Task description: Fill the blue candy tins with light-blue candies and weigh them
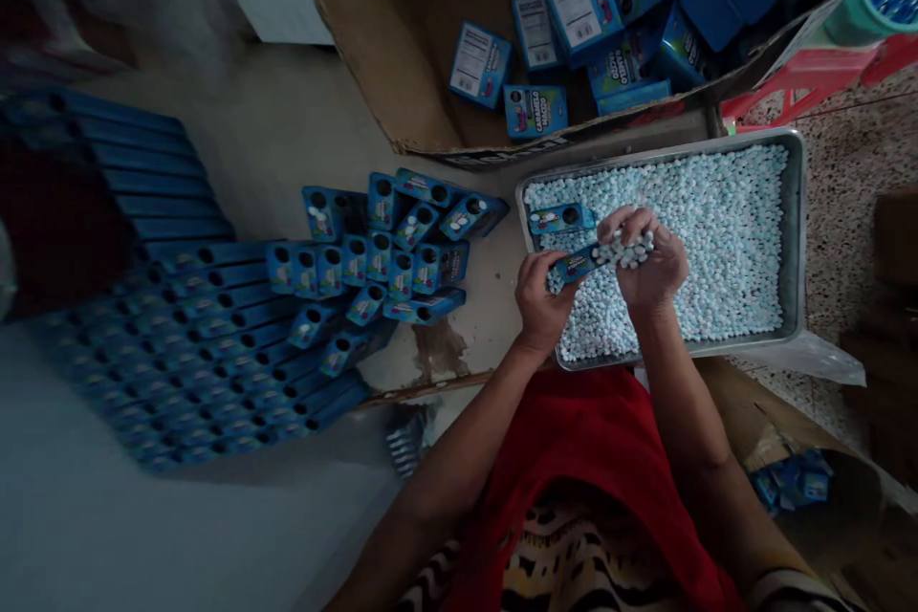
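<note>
My left hand grips a small blue candy box, held tilted over the near left part of a metal tray. The tray is full of pale blue candies. My right hand is cupped round a handful of those candies at the box's open end. Another blue box lies on the candies just beyond my hands.
A heap of blue boxes with round windows lies on the floor left of the tray. Long rows of them stretch further left. A cardboard carton holding flat blue packs stands behind. More packs sit at the lower right.
</note>
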